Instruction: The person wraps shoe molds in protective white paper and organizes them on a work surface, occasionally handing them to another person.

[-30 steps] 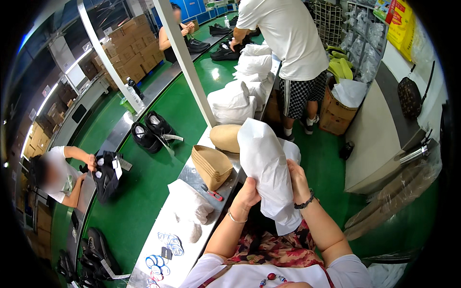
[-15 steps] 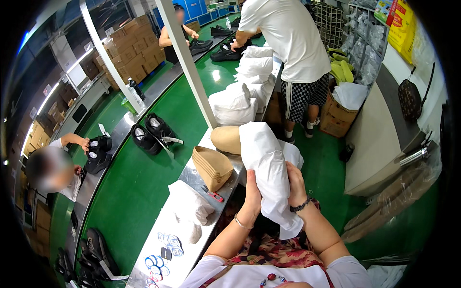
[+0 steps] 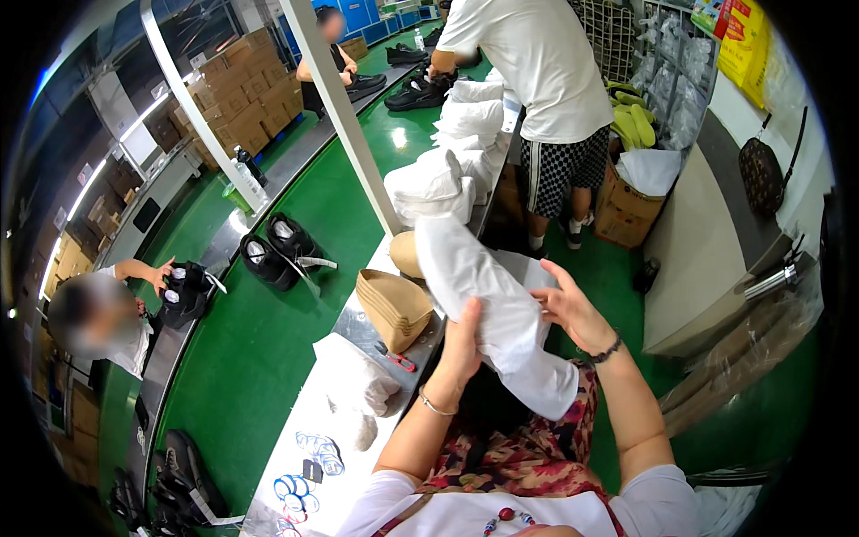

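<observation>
A long bundle of white tissue paper [image 3: 488,291] is in front of me, tilted over the bench edge. My left hand [image 3: 463,345] is closed on its near left side, thumb on top. My right hand [image 3: 575,309] is open at its right side, fingers spread by the loose paper edge. What the paper covers, if anything, is hidden. Beyond the bundle, a rounded tan piece [image 3: 404,254] is partly covered by it. A stack of nested tan card forms [image 3: 394,309] stands left of my left hand, and a red cutter [image 3: 396,357] lies beside it.
Crumpled white paper [image 3: 353,376] and rolls of tape [image 3: 293,492] lie on the metal bench [image 3: 335,479]. White bundles [image 3: 434,186] are piled farther along. Black shoes [image 3: 282,251] sit on the green conveyor [image 3: 242,358]. A co-worker in a white shirt [image 3: 537,72] stands ahead; others sit across the belt.
The bundle has turned, its far end swinging left and its near end right. My right hand has come off its side, fingers spreading. My left hand keeps its hold.
</observation>
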{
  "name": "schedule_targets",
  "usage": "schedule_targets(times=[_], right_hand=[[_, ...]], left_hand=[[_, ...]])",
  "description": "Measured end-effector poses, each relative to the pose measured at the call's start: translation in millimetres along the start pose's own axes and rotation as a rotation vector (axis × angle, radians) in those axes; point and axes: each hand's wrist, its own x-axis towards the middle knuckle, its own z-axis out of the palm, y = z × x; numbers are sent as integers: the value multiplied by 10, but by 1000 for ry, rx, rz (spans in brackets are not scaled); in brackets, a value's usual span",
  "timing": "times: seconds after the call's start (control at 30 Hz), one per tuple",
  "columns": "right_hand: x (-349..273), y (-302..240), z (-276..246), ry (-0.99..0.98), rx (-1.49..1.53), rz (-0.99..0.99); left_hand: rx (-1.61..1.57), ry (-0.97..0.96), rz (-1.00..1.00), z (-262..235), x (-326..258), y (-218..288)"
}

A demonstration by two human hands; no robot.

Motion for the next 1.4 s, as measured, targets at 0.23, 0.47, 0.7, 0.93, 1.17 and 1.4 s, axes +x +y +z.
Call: schedule_targets(times=[0.23, 0.47, 0.7, 0.93, 1.17, 1.4], right_hand=[[14, 286, 190, 303, -726, -329], [70, 451, 411, 763, -679, -617], [3, 395, 626, 442, 495, -504], [232, 446, 357, 630, -366, -413], [168, 355, 468, 285, 513, -215], [146, 357, 602, -89, 1182, -206]], left_hand=[[-3, 56, 38, 275, 155, -80], [-123, 106, 104, 394, 189, -154], [-178, 96, 226, 460, 191, -70], [-126, 45, 168, 265, 225, -213], [52, -4, 105, -36, 197, -215], [-138, -86, 33, 108, 99, -134]])
